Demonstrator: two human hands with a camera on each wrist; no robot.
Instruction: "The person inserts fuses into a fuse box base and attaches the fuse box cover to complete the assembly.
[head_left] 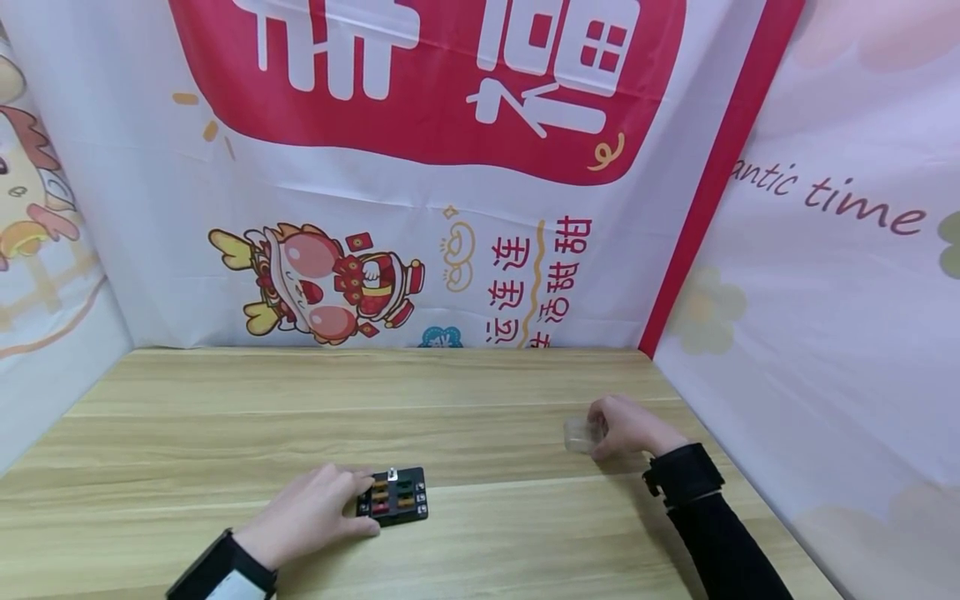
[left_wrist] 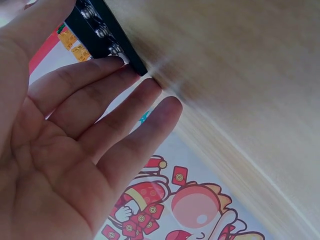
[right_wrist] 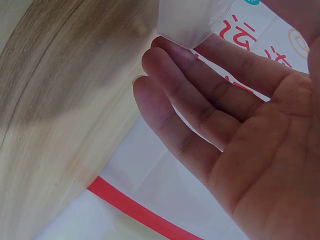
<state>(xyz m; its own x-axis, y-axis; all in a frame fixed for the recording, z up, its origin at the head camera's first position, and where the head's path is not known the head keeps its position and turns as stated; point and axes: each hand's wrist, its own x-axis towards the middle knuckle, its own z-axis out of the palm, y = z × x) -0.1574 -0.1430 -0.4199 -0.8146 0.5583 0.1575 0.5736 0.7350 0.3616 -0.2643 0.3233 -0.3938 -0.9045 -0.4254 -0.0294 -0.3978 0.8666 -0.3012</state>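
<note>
A black fuse block [head_left: 420, 504] with rows of orange, green and red blade fuses lies on the wooden table, left of centre. My left hand [head_left: 318, 512] holds it by its left side, thumb at the near edge and fingers at the far edge. In the left wrist view the fuse block's [left_wrist: 117, 37] side shows a row of metal screws, with fingertips against it. Farther right, my right hand [head_left: 630, 427] pinches a clear plastic cover [head_left: 577, 435] by its right end. The right wrist view shows the cover [right_wrist: 185, 22] at the fingertips, close over the table.
The wooden table [head_left: 225, 417] runs back to a printed cloth [head_left: 150, 250] hanging behind it. Another cloth [head_left: 840, 333] hangs along the right edge, and one with cartoon figures [head_left: 45, 275] hangs on the left.
</note>
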